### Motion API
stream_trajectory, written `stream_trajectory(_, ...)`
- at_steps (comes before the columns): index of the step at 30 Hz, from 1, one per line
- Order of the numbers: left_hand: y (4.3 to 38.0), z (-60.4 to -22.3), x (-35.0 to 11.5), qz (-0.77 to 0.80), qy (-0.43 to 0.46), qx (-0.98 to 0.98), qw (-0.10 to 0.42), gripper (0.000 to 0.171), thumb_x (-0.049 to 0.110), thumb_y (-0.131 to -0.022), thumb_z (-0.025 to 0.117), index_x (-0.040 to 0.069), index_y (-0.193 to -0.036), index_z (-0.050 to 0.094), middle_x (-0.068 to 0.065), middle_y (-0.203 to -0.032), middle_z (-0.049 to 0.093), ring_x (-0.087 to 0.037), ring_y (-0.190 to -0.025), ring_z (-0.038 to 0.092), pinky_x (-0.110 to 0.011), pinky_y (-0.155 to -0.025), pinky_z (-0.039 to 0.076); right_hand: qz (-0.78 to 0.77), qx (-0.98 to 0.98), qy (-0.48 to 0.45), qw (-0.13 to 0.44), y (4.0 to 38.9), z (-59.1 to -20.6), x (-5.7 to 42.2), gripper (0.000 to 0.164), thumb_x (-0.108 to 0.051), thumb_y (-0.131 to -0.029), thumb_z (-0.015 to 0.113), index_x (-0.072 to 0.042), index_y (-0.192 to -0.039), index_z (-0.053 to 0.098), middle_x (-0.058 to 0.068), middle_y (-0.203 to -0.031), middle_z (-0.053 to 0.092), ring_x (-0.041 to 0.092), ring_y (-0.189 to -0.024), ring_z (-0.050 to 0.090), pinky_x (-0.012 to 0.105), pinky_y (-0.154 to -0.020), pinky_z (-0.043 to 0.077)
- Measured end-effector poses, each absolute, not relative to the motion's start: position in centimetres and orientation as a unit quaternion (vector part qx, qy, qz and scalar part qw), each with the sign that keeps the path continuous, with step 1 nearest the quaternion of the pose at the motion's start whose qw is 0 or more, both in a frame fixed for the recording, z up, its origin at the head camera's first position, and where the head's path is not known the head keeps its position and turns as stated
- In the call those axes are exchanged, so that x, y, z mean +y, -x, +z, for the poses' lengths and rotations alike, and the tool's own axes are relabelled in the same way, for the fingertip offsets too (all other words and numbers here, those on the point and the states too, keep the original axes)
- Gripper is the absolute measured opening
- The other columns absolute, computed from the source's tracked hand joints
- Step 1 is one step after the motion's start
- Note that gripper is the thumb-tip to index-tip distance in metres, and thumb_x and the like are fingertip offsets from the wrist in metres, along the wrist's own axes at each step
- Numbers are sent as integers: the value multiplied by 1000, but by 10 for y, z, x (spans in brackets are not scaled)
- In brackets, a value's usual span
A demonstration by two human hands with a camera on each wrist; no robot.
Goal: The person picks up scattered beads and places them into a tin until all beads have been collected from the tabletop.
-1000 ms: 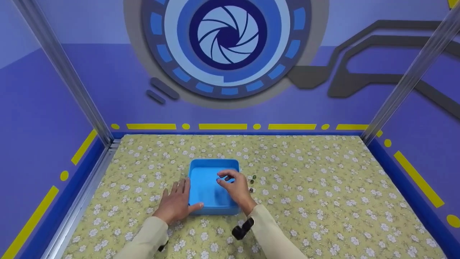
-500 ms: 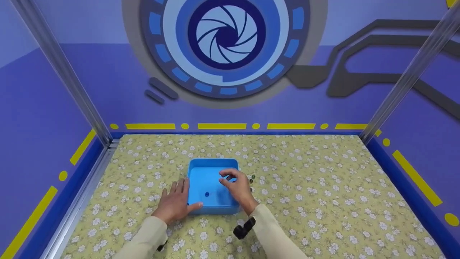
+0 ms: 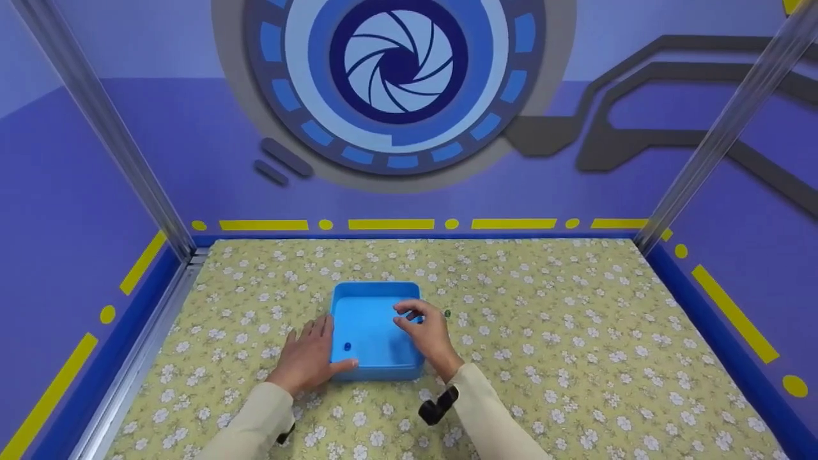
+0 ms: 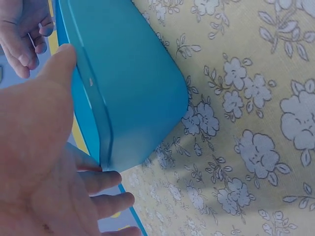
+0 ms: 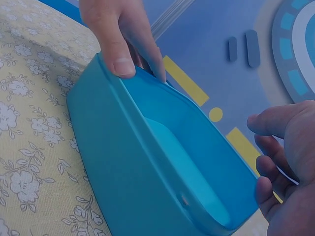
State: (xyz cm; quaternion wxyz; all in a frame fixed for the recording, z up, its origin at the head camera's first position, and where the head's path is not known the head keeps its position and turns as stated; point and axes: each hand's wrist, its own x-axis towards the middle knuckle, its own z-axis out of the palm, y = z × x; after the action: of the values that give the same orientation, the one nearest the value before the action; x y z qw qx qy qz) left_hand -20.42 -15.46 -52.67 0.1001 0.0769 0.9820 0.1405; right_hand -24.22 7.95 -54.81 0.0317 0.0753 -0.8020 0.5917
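A blue rectangular box (image 3: 377, 319), with no lid on it, stands on the cloth. Inside, near its left front corner, lies a small dark blue ball (image 3: 347, 346), perhaps a marble or bead. My left hand (image 3: 305, 358) rests against the left wall with its fingers extended, and its thumb lies over the front rim. Over the right part of the box is my right hand (image 3: 427, 329), fingers loosely bent and apart from the thumb; the right wrist view shows nothing between them. A small green ball (image 3: 447, 314) lies on the cloth just past the right hand.
A yellow floral cloth (image 3: 543, 358) covers the table. Purple printed walls (image 3: 192, 147) rise behind and at both sides, with metal posts at the back corners. A black wrist camera (image 3: 438, 406) sits on the right sleeve.
The dark blue ball has appeared in the box and rolled left. My right hand has shifted slightly right, and small balls seen beside it earlier are now hidden. The left hand keeps its place.
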Motion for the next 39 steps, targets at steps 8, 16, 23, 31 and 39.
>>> stream_trajectory(8, 206, -528, -155, 129, -117, 983, 59, 103, 68, -82, 60, 2, -152, 27, -18, -159, 25, -36, -145, 29, -62, -112, 27, 610, -789, -66, 29, 243, -547, 90, 16, -11, -91, 67, -10, -106, 72, 20, -112, 67, 18, -88, 57, 29, -75, 50)
stream_trajectory(16, 204, -531, -156, 129, -129, 982, 49, 98, 62, -83, 64, 1, -152, 28, -18, -159, 25, -38, -145, 29, -62, -110, 29, 591, -805, -39, 29, 245, -546, 102, 19, -13, -91, 67, -7, -109, 71, 11, -107, 69, 17, -90, 58, 31, -77, 48)
stream_trajectory(23, 202, -530, -155, 129, -127, 983, 41, 97, 59, -84, 65, 0, -151, 28, -19, -158, 26, -38, -144, 30, -63, -110, 29, 613, -790, -13, 20, 244, -548, 112, 18, -13, -90, 68, -10, -108, 71, 9, -105, 67, 18, -89, 55, 28, -64, 49)
stream_trajectory(31, 197, -526, -151, 123, -139, 982, 26, 92, 56, -84, 66, -2, -149, 34, -21, -156, 29, -41, -140, 35, -65, -108, 31, 607, -794, 7, 23, 241, -550, 121, 17, -14, -90, 68, -12, -107, 71, 5, -102, 67, 19, -88, 56, 38, -67, 55)
stream_trajectory(39, 196, -527, -150, 112, -133, 984, 39, 91, 57, -85, 64, 0, -149, 33, -21, -157, 27, -42, -141, 32, -65, -109, 29, 600, -799, 11, 27, 241, -553, 130, 16, -14, -91, 68, -15, -106, 71, 6, -104, 67, 17, -88, 57, 27, -67, 52)
